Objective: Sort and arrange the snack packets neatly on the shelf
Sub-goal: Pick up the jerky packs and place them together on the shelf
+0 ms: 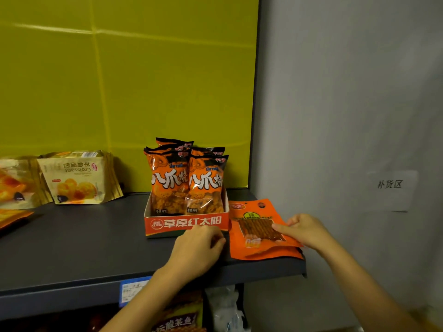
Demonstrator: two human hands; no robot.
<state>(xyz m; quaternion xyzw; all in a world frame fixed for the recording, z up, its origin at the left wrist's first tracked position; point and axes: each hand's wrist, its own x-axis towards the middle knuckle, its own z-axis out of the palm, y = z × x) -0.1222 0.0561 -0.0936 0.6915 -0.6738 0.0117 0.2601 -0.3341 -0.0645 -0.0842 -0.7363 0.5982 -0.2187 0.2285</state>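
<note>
Flat orange snack packets (254,226) with a clear window lie stacked at the right end of the dark grey shelf (84,248). My right hand (304,230) grips the right edge of the top packet, thumb on its front. My left hand (196,250) rests on the shelf with curled fingers, touching the front of the red display box (187,224). Several orange and black snack bags (187,180) stand upright in that box. Gold croissant packets (76,178) lean against the yellow back panel at the left.
A grey wall (347,116) with a paper sign (389,188) closes the shelf's right side. More orange packets (12,216) lie at the far left edge. A blue price label (133,291) hangs on the shelf's front lip, with packets (182,317) on the shelf below.
</note>
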